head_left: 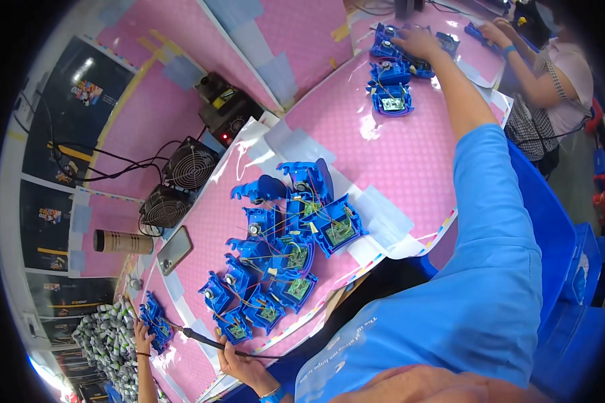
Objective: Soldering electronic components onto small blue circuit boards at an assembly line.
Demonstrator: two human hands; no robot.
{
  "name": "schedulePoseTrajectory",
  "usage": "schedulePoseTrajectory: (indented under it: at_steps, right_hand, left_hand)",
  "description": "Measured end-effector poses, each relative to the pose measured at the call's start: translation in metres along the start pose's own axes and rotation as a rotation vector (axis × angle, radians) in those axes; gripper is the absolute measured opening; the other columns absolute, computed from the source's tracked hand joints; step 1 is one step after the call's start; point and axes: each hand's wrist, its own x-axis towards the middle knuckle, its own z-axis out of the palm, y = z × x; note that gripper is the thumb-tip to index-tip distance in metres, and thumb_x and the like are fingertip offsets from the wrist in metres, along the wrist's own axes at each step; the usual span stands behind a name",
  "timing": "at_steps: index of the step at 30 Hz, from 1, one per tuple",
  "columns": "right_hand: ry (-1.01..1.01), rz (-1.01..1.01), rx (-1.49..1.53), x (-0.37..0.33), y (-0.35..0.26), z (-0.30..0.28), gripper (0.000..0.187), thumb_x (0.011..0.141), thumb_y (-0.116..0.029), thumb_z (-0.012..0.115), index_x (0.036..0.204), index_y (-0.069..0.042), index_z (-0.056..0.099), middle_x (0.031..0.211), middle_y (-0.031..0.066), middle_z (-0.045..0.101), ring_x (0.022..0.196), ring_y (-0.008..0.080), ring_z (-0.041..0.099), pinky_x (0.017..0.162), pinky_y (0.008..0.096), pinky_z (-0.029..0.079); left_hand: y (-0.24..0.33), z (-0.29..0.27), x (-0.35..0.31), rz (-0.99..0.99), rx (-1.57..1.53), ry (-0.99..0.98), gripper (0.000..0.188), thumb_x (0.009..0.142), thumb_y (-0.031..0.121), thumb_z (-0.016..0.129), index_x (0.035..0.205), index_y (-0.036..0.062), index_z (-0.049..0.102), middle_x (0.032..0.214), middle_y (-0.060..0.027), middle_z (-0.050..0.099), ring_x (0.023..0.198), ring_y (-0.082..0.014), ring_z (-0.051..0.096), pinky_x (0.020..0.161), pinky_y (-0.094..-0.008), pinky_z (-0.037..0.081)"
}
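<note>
My right arm, in a blue sleeve, stretches to the far upper right. There my right hand closes its fingers on a blue plastic housing in a small cluster; its fingertips are partly hidden. Low on the left, my left hand, with a blue wristband, is closed round a black-handled soldering iron. The iron points at another blue housing, which someone else's hand touches. Between my hands lie several open blue housings with green circuit boards, small speakers and thin wires.
Two fans and a power unit with a red light stand along the back. A phone and a cylinder are on the left, near a heap of grey-green parts. A co-worker sits at the upper right.
</note>
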Motion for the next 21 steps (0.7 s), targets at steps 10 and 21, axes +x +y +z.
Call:
schedulePoseTrajectory:
  at_steps: [10,21]
  right_hand:
    - [-0.256,-0.232,0.438,-0.103,-0.08,-0.104,0.051,0.092,-0.057,0.06,0.107,-0.011,0.076,0.109,0.0184,0.07,0.103,0.0372,0.067,0.089,0.047,0.053]
    - [-0.724,-0.323,1.197,-0.113,-0.095,-0.155,0.029,0.094,-0.027,0.067,0.109,-0.002,0.071,0.095,0.0043,0.075,0.089,0.0117,0.07,0.077,0.0274,0.056]
  left_hand:
    - [-0.002,-0.007,0.009,-0.028,0.09,-0.017,0.033,0.095,0.009,0.057,0.121,-0.0084,0.066,0.129,-0.0128,0.067,0.086,-0.0072,0.063,0.059,-0.0137,0.041]
    - [-0.004,-0.011,0.009,-0.026,0.018,0.039,0.03,0.093,0.007,0.057,0.116,-0.0099,0.066,0.131,-0.0177,0.064,0.117,-0.0216,0.06,0.107,-0.0332,0.042]
